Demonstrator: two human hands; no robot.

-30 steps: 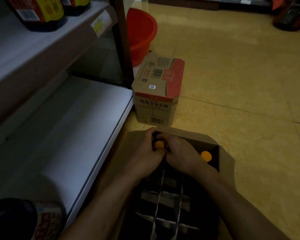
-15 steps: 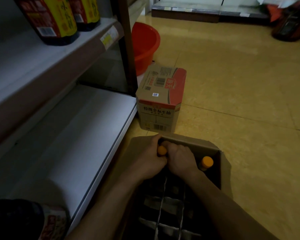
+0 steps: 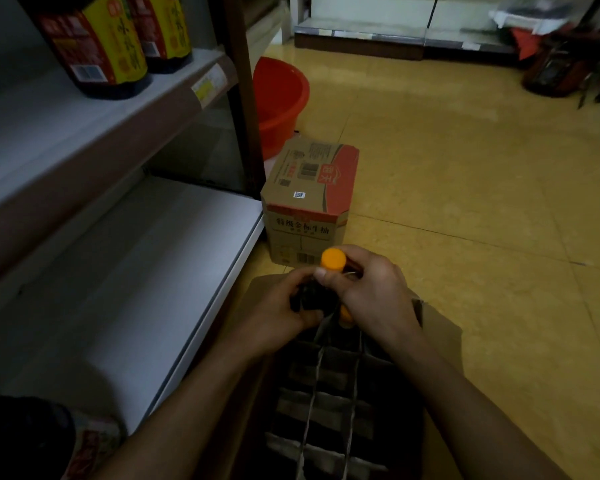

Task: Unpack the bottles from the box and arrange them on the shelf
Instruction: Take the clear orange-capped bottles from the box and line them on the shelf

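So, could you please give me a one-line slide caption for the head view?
Left hand and right hand grip an orange-capped bottle over the divided cardboard box beside the lower shelf.

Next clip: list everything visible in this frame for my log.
Open box: one, brown cardboard with dividers, on the floor.
Held bottle: one, dark with orange cap, above the open box.
Boxed bottle: one, only orange cap showing, in the open box.
Closed carton: one, brown and red, floor beside the lower shelf.
Basin: one, red, behind the carton.
Shelf bottles: two, dark, yellow-red labels, upper shelf.
Corner bottle: one, dark, bottom-left, cut off.
Left hand: grips the held bottle's body.
Right hand: grips its neck.
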